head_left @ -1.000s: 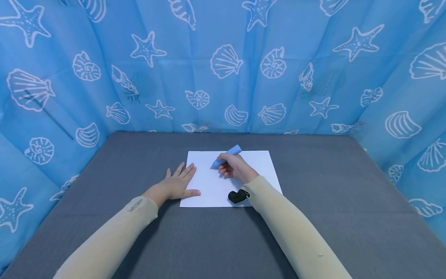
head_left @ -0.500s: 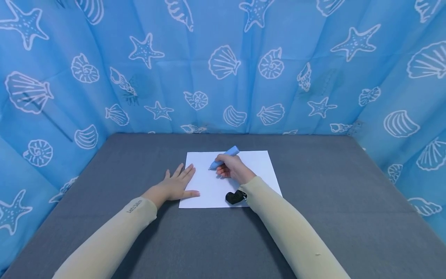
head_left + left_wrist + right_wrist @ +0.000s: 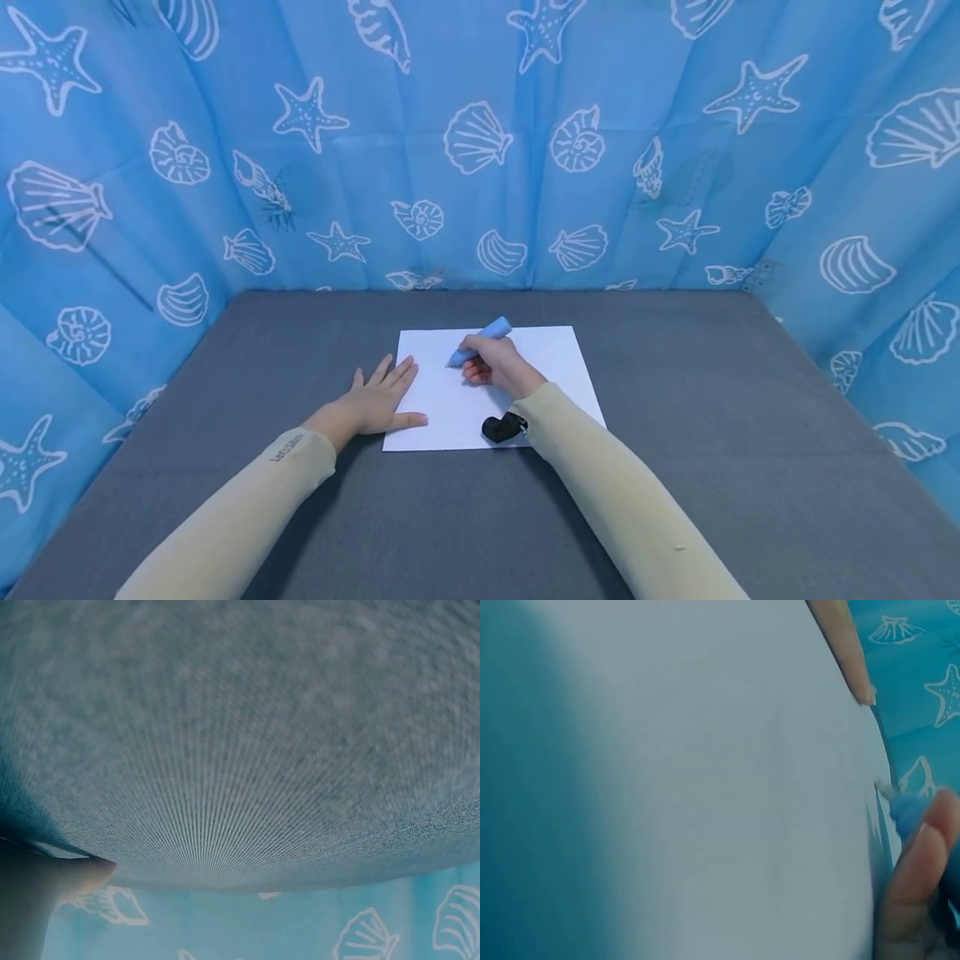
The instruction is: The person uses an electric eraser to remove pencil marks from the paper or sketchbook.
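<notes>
A white sheet of paper (image 3: 442, 417) lies flat on the grey table in the head view. My left hand (image 3: 367, 404) rests on its left edge, fingers spread and straight, the thumb on the paper. My right hand (image 3: 498, 364) pinches a thick blue pen (image 3: 495, 327) over the sheet's upper middle, its barrel slanting up to the right. In the right wrist view the pen's narrow pale tip (image 3: 885, 789) is right at the paper, with a shadow beside it. A left-hand finger (image 3: 847, 656) lies along the sheet's far edge there. The left wrist view shows little of the left hand (image 3: 56, 881).
A black wrist camera (image 3: 501, 428) sticks out from the right sleeve over the paper's lower part. Grey cloth (image 3: 690, 417) covers the table. A blue curtain (image 3: 637, 92) with white shells and starfish hangs behind and at both sides.
The whole head view has shifted slightly, so everything sits a little lower and farther left. Against the paper, both hands and the pen have kept nearly the same place.
</notes>
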